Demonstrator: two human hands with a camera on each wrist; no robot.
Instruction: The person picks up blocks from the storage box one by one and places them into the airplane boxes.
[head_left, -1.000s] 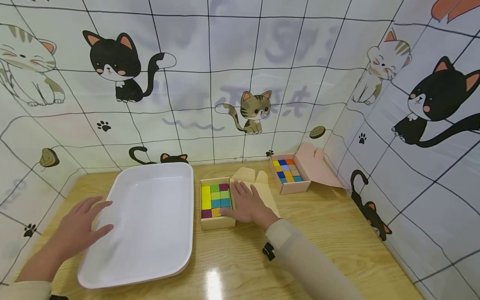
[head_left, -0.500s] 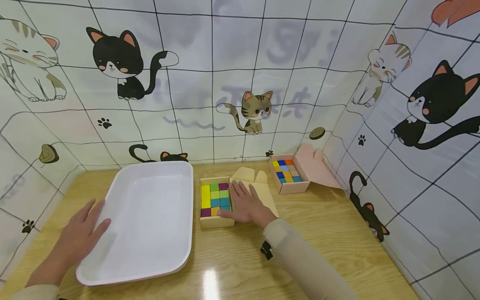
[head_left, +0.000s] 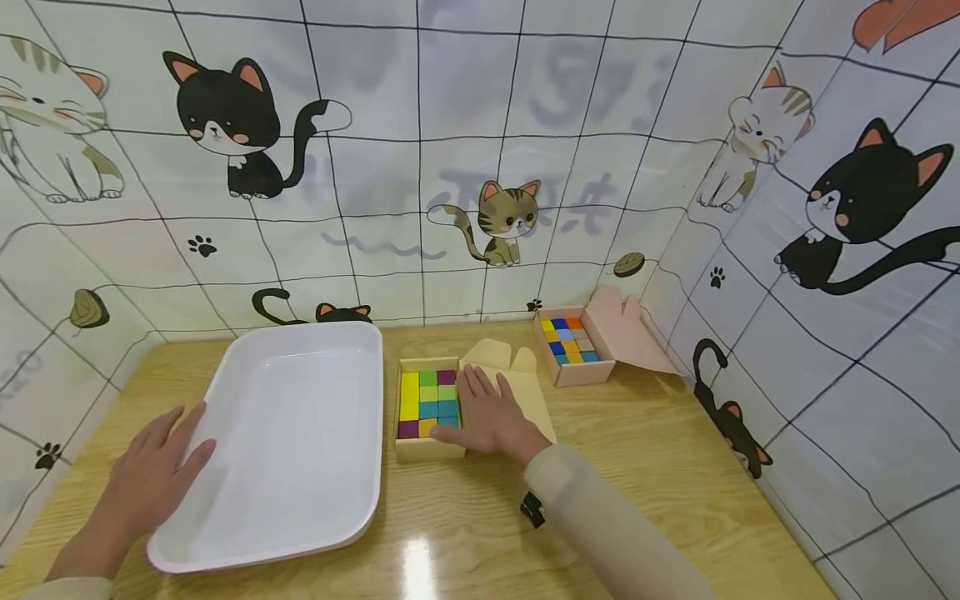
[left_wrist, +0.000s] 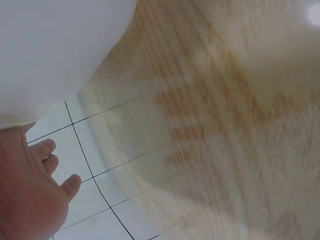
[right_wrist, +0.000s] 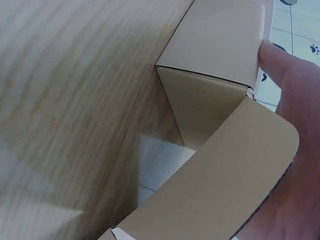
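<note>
Along the left side of a white tray, my left hand lies with its fingers and thumb extended, close against the rim. In the left wrist view, the hand appears partly below the tray's edge; firm contact is hard to judge. My right hand rests flat at the right edge of a cream cardboard box, over its folded-back lid. Its thumb reaches over the colored blocks packed inside. The right wrist view shows the box's side and a lid flap beside the hand.
A pink box of colored blocks, lid folded open, stands at the back right. The wooden table meets cat-printed curtain walls behind and to the sides.
My left hand has shifted left from above the tray's inside to its left rim, mostly in the first half second. My right hand has stayed on the cream box.
</note>
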